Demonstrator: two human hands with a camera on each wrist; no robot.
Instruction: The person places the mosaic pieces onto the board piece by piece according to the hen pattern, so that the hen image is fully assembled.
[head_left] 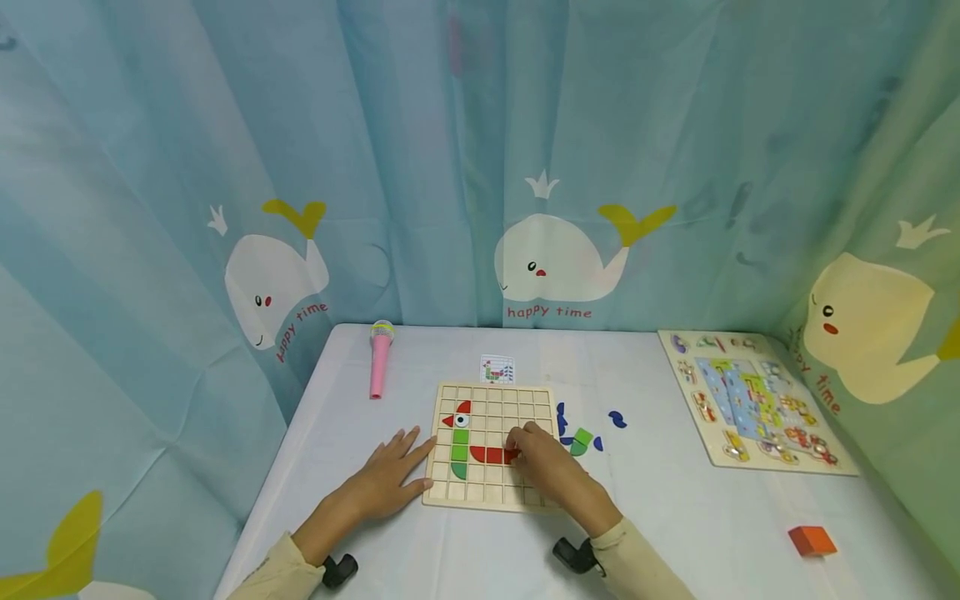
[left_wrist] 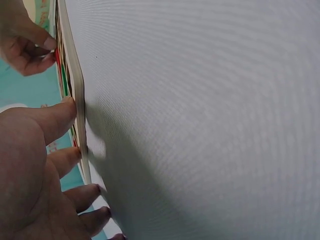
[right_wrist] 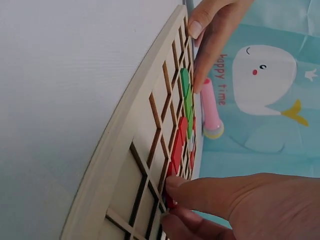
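A wooden grid board (head_left: 491, 492) lies on the table, with a red beak, an eye tile (head_left: 462, 420), green squares (head_left: 460, 444), a green quarter-round and a row of red pieces (head_left: 486, 455) set in its cells. Spread fingers of my left hand (head_left: 388, 477) touch the board's left edge, thumb and forefinger at the rim in the left wrist view. Over the right end of the red row, my right hand (head_left: 551, 467) pinches a red piece (right_wrist: 170, 200) between thumb and fingers, low at the cells. The fingers partly hide that piece.
Behind the board lies a small pattern card (head_left: 497, 368). Blue pieces (head_left: 617, 419) and green pieces (head_left: 582, 437) are scattered to its right. A pink microphone (head_left: 380, 362) lies at the back left, a picture puzzle board (head_left: 697, 417) at the far right, and an orange block (head_left: 812, 541) nearer the front.
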